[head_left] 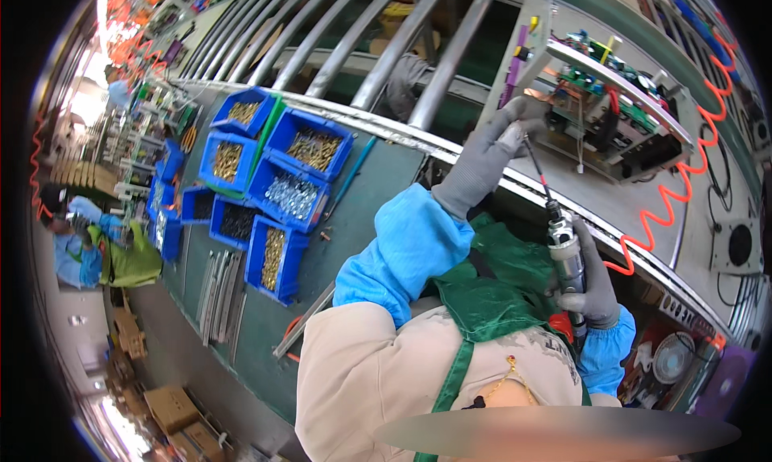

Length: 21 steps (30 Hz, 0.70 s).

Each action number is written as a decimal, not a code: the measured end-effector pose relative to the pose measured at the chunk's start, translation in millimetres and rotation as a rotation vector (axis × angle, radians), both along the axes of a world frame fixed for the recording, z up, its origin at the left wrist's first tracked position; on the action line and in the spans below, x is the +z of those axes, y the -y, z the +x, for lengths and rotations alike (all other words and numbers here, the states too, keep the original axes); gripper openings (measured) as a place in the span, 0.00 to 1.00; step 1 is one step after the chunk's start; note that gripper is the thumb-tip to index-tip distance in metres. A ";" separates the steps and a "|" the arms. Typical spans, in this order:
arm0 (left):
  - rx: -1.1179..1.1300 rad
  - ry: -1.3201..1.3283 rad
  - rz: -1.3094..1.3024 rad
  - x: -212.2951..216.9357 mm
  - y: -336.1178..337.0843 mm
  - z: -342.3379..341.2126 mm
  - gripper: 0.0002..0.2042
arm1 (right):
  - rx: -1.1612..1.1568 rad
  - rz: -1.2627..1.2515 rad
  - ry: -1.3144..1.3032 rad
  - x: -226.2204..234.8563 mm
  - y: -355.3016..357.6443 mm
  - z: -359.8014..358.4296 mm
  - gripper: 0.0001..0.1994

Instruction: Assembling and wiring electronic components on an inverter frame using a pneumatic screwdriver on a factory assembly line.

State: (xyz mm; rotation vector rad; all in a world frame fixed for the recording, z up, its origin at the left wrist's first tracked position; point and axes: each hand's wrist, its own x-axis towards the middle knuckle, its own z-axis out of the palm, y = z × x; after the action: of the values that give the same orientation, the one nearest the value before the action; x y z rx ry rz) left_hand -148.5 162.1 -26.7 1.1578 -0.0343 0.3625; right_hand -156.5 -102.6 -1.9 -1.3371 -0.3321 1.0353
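Matt knit gloves (482,160); shiny metal screwdriver (565,253); glossy plastic bins (310,148).

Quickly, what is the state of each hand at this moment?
Left hand: closed, fingertips pinching at the screwdriver bit near the electronics assembly.
Right hand: closed around the pneumatic screwdriver.

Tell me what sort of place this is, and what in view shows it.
Most likely a factory assembly line for electrical units. The right hand grips a powered screwdriver on an orange coiled hose; the left hand steadies an open chassis of circuit boards; blue bins of screws sit on the green workbench.
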 end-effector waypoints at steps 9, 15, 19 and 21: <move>0.687 -1.398 1.670 18.7 -183.8 -202.3 0.11 | -0.285 -0.022 0.033 5.8 18.6 0.0 0.59; 0.375 -1.508 1.797 -17.1 -213.5 -204.1 0.10 | -0.202 -0.020 0.089 8.2 14.6 4.9 0.57; 0.409 -1.357 1.840 -0.2 -204.3 -210.2 0.11 | -0.191 0.011 0.055 14.0 25.4 5.1 0.58; 0.548 -1.195 1.900 -5.0 -203.0 -212.3 0.11 | -0.251 -0.002 0.048 19.2 27.6 3.4 0.59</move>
State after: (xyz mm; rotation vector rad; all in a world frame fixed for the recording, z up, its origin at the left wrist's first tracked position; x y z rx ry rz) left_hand -360.8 365.1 -31.7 3.1111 1.2559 -0.0755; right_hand -153.1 -130.2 17.2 -1.3681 -0.1931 0.7948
